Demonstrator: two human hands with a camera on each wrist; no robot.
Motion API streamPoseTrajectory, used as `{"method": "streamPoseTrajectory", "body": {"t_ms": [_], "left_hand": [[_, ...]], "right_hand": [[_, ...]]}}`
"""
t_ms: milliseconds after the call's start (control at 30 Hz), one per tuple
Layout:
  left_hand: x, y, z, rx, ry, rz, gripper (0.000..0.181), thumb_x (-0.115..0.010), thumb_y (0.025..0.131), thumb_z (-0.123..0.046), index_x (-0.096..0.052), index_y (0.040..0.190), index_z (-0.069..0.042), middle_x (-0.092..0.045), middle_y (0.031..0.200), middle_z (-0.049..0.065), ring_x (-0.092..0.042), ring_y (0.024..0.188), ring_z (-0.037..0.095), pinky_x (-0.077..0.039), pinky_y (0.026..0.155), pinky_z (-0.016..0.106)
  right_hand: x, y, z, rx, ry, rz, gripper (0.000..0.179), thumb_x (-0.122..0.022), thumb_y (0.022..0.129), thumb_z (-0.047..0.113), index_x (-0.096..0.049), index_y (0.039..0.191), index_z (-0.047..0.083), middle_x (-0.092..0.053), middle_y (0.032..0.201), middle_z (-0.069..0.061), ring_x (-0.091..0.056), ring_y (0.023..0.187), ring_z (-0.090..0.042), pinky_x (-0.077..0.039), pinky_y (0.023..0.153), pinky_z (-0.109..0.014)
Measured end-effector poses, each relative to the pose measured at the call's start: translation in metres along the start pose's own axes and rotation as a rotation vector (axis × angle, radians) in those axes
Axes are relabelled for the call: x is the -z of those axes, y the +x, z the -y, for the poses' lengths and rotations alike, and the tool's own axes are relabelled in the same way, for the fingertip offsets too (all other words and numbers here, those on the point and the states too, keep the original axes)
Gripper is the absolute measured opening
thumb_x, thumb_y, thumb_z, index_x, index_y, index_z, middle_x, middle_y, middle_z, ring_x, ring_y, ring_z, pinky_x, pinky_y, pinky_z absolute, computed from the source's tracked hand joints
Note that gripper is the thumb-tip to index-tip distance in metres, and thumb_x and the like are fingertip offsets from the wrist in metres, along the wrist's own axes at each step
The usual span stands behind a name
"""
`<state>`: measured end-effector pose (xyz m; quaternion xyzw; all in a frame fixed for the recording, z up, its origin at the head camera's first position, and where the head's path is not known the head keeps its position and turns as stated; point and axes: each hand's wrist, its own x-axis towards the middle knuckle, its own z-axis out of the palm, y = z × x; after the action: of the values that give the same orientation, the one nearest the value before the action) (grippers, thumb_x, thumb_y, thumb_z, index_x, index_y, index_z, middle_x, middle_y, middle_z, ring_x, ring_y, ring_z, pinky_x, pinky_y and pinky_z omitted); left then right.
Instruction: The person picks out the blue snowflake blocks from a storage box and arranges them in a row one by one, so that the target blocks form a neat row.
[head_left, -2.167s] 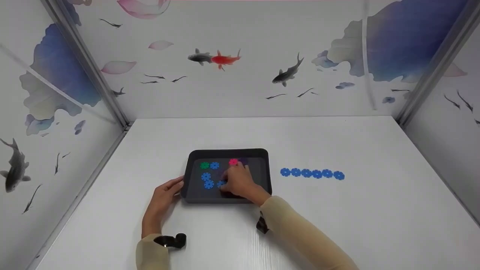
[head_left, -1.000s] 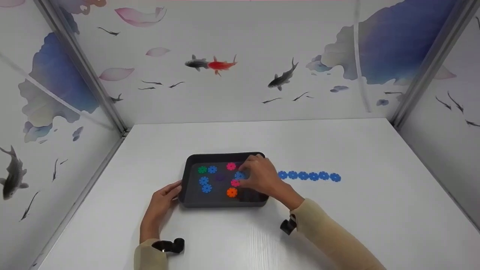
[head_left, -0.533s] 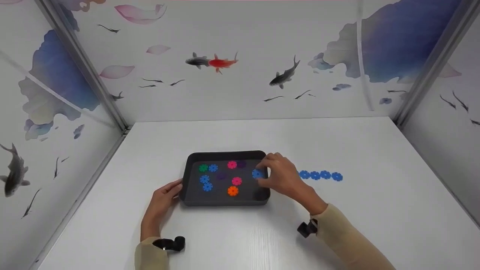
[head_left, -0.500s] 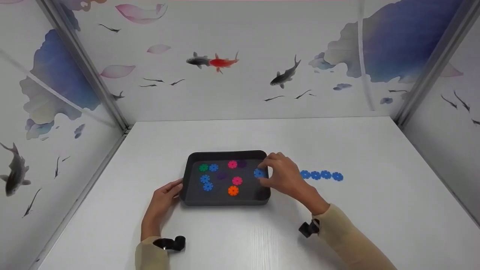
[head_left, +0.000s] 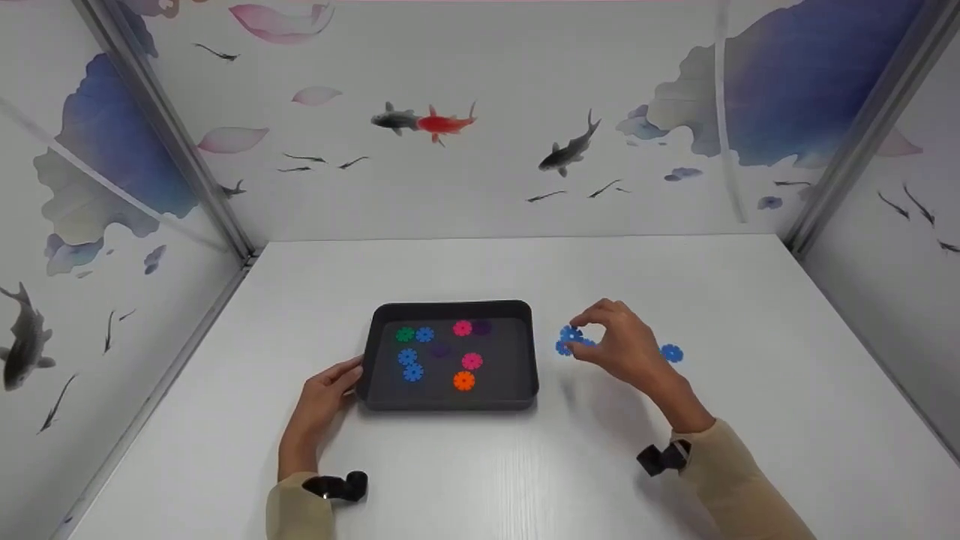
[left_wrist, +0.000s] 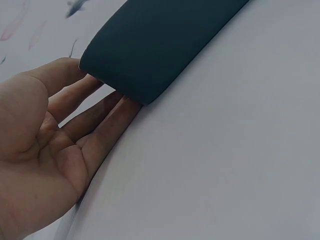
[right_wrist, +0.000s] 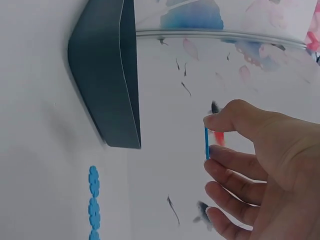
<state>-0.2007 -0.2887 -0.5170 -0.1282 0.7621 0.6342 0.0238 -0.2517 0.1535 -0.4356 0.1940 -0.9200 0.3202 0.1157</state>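
White worktop (head_left: 442,480) runs from the bottom of the frame to a far edge beneath the fish-printed wall (head_left: 480,191). Right of centre, the right hand (head_left: 628,346) pinches a blue flower-shaped piece (head_left: 572,331) above a partly hidden blue row (head_left: 672,352); a strip of worktop separates that hand from the central dark tray (head_left: 450,403), whose left edge the left hand (head_left: 321,401) touches, fingers fairly straight.

A blue flower-shaped disc (head_left: 571,334) at three o'clock from the dark-grey rectangular tray (head_left: 448,403); inside, a green flower-shaped disc (head_left: 405,334) at ten, an orange flower-shaped disc (head_left: 464,381) at five. White wall (head_left: 480,199), twelve o'clock: red-and-grey fish pattern (head_left: 450,122).
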Motion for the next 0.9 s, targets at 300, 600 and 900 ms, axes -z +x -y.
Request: {"method": "streamPoseTrajectory", "body": {"t_ms": [300,600,900], "left_hand": [[0.0,-0.001,-0.002,-0.003,-0.003,0.011,0.046,-0.057,0.103,-0.028,-0.054,0.145,-0.01,-0.049,0.153,0.014,-0.05,0.14,0.03,-0.041,0.118,0.044],[0.002,-0.002,-0.002,0.007,0.006,0.013,0.047,-0.058,0.102,-0.031,-0.054,0.145,-0.011,-0.048,0.154,0.014,-0.047,0.142,0.031,-0.04,0.118,0.045],[-0.002,-0.001,0.0,0.018,-0.035,-0.003,0.045,-0.058,0.102,-0.028,-0.056,0.143,-0.01,-0.053,0.15,0.013,-0.054,0.136,0.028,-0.043,0.116,0.042]], "right_hand": [[0.021,-0.004,-0.037,-0.104,0.029,0.018,0.03,-0.079,0.085,0.018,-0.075,0.111,0.004,-0.068,0.117,-0.017,-0.06,0.116,-0.039,-0.056,0.091,-0.055],[0.041,-0.006,-0.069,-0.264,0.038,0.064,0.04,-0.074,0.09,0.028,-0.07,0.121,0.003,-0.061,0.128,-0.022,-0.055,0.125,-0.045,-0.053,0.098,-0.057],[0.059,-0.015,-0.096,-0.325,0.01,0.078,0.043,-0.07,0.093,0.03,-0.067,0.126,0.002,-0.058,0.132,-0.024,-0.054,0.124,-0.045,-0.051,0.098,-0.058]]}}
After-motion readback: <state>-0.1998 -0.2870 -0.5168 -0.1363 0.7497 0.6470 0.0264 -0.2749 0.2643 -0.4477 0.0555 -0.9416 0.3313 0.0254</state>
